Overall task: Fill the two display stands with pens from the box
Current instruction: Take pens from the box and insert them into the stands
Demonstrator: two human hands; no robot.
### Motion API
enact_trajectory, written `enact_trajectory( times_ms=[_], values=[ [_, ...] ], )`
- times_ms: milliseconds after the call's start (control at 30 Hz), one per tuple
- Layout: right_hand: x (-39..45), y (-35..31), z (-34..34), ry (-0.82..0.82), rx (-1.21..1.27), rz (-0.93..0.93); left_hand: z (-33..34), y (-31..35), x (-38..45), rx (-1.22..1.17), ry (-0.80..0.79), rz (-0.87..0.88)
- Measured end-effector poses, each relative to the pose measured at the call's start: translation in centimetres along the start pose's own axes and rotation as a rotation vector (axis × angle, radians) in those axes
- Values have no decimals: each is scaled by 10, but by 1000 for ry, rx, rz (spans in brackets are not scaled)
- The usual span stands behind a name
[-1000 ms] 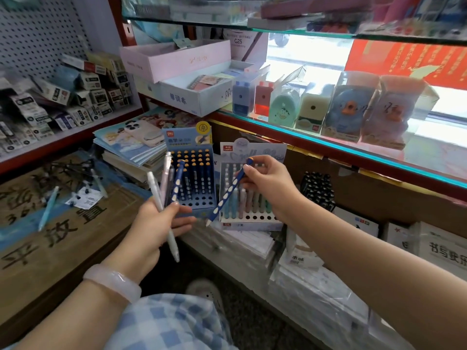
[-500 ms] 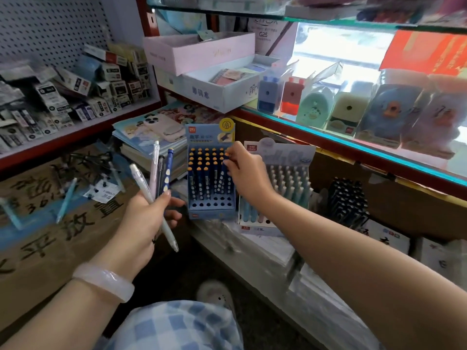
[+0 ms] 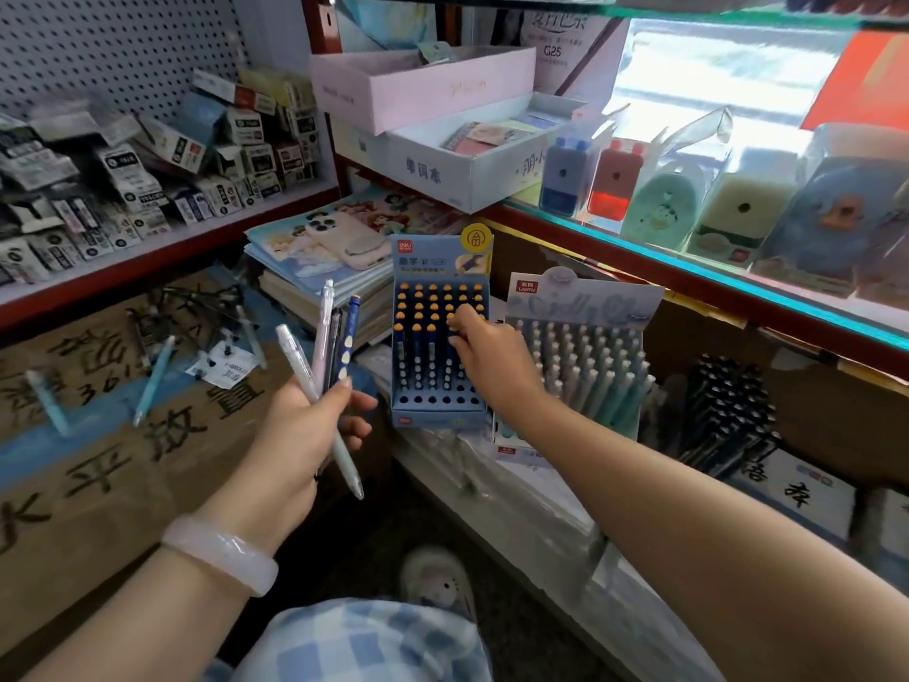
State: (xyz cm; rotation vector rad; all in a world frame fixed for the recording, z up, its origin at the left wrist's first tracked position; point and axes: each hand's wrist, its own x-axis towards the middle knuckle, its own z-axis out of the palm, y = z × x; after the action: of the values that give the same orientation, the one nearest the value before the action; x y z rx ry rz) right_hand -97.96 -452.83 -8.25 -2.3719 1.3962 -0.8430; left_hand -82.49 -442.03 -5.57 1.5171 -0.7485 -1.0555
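A blue display stand (image 3: pixel 429 409) holds rows of dark blue pens with orange caps; its front row of holes is bare. My right hand (image 3: pixel 492 361) reaches into its right side and pinches the top of a blue pen (image 3: pixel 451 357) standing in a slot. To the right a pale blue display stand (image 3: pixel 585 300) is packed with light pens. My left hand (image 3: pixel 300 435) grips a bunch of pens (image 3: pixel 325 332) upright: white, pink, dark, and a blue one with yellow dots.
A cardboard box (image 3: pixel 98 435) at the left carries loose light blue pens (image 3: pixel 152 381) and dark ones. Stacked notebooks with a phone (image 3: pixel 344 238) lie behind the stands. A black pen stand (image 3: pixel 728 411) sits at the right. A glass shelf (image 3: pixel 639 248) overhangs.
My right hand carried a blue dotted pen from in front of the pale stand to the blue stand and set it into a slot. The left hand stayed put with its bunch.
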Motion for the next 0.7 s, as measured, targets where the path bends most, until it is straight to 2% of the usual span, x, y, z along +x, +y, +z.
enact_trajectory(
  times_ms=[267,367,433,600,700],
  values=[
    [2,4,-7,-32,1,0,5,3,-8,-45,-63,-18],
    [-4,-3,-16,28,71,21,7,5,-14,-44,-105,-12],
    [-8,-15,-23,56,195,60,8,6,-17,-39,-131,0],
    [-13,-50,-34,-182,810,244,15,8,-26,16,-215,23],
    [-14,-54,-37,-159,974,334,18,12,-30,-18,-237,12]
  ],
)
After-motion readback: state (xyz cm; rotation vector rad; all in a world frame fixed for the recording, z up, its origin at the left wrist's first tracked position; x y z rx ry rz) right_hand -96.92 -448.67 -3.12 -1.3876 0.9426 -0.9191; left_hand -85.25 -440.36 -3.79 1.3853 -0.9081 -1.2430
